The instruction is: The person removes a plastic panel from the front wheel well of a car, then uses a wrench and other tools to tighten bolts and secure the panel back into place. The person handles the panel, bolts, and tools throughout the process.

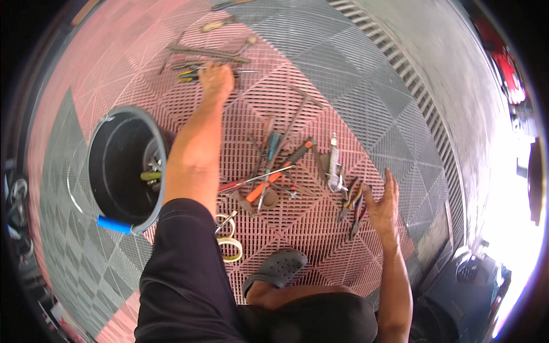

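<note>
My left hand (pixel 217 79) reaches far forward, its fingers bent down over a small group of tools. Yellow-and-black handles (pixel 187 76) stick out on its left and a thin metal shaft (pixel 247 72) on its right; what lies under the fingers is hidden. My right hand (pixel 386 207) is held with thumb and fingers apart, nothing in it, beside pliers with blue-and-yellow handles (pixel 357 197) and red-handled pliers (pixel 359 219). Left of these lies a silver metal tool (pixel 333 168). A hammer with an orange-and-black handle (pixel 297 153) lies among screwdrivers and other tools in the middle.
A black bucket (pixel 117 163) with a blue handle grip stands left of my left arm, several items inside. Two tape rolls (pixel 230 251) lie near my shoe (pixel 280 267). Long rusty metal tools (pixel 211 54) lie at the far end of the red-and-grey slatted floor (pixel 343 86).
</note>
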The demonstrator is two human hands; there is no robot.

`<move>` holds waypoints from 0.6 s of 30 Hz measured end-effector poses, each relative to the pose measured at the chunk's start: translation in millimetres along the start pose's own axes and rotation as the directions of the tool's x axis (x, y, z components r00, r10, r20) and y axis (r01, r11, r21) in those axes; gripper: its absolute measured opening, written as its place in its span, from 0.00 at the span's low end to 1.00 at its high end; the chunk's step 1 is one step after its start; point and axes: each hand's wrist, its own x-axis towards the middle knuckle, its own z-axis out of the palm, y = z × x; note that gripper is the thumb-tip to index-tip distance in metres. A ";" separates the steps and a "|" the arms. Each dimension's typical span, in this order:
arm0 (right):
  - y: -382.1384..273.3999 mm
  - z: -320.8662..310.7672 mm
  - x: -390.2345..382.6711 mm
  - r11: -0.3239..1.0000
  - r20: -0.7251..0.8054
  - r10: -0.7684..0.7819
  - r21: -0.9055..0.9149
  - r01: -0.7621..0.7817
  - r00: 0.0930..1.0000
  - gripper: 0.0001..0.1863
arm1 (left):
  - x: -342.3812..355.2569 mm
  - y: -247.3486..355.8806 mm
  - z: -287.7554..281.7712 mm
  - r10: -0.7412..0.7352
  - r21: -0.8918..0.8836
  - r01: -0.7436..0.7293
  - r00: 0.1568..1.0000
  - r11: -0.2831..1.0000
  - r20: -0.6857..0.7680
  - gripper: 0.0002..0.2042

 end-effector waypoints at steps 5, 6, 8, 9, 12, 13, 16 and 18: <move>78.3 -71.3 -41.6 0.918 0.027 0.379 0.114 -0.379 0.925 0.45 | -2.1 -0.2 7.7 0.196 0.159 -0.152 0.929 0.976 -0.316 0.15; 91.0 -79.5 -52.2 0.904 0.003 0.401 0.163 -0.396 0.916 0.44 | 2.2 7.8 -0.8 0.245 0.171 -0.191 0.885 0.967 -0.395 0.14; 123.4 -98.4 -74.4 0.859 -0.065 0.471 0.262 -0.440 0.880 0.43 | 8.3 36.2 -26.0 0.268 0.121 -0.241 0.802 0.963 -0.534 0.13; 127.6 -104.5 -79.8 0.835 -0.092 0.510 0.292 -0.467 0.855 0.38 | 11.6 42.5 -36.8 0.307 -0.034 -0.383 0.787 0.923 -0.535 0.12; 101.2 -155.5 -93.3 0.817 -0.003 0.521 0.290 -0.498 0.854 0.34 | -27.9 120.5 -77.3 0.433 -0.307 -0.767 0.591 0.564 -0.681 0.19; 101.9 -162.8 -97.3 0.808 -0.042 0.498 0.385 -0.445 0.866 0.32 | -36.4 147.0 -76.7 0.470 -0.421 -0.756 0.646 0.501 -0.601 0.20; 108.5 -192.8 -128.6 0.791 -0.169 0.328 0.587 -0.172 0.929 0.31 | -151.8 305.9 -143.2 0.587 -0.659 -0.716 0.643 0.231 -0.492 0.21; 105.0 -216.3 -159.0 0.695 -0.205 0.239 0.719 -0.020 0.949 0.33 | -233.7 374.1 -182.6 0.710 -0.725 -0.686 0.542 0.065 -0.449 0.21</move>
